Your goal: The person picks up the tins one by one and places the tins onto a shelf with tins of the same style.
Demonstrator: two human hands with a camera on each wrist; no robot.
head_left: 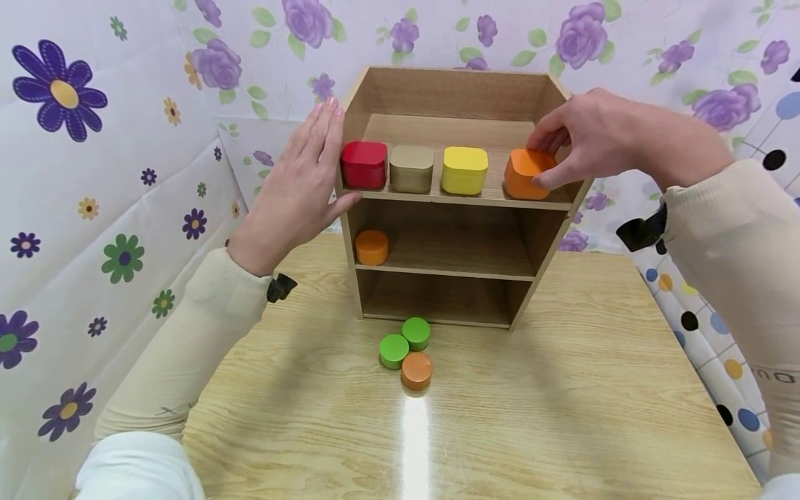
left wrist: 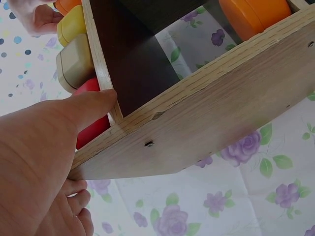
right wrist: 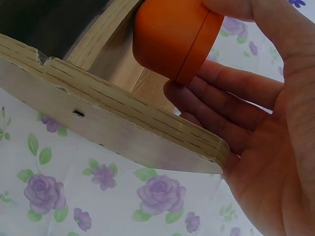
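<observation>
At left, we see the left hand (head_left: 290,180) laid against the outer side of a wooden shelf unit (head_left: 459,92), its grip apart, fingers straight and pointing up, thumb spread to the front edge. Moving along the top tier, we pass a red box (head_left: 364,165), a beige box (head_left: 411,169) and a yellow box (head_left: 464,171). At the tier's right end we find the orange box (head_left: 526,170), pinched by the right hand (head_left: 590,139): grip clamped on it between thumb and fingers, knuckles raised, forearm slanting in from the right.

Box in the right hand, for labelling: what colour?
Orange; the box shows best in the right wrist view.
</observation>
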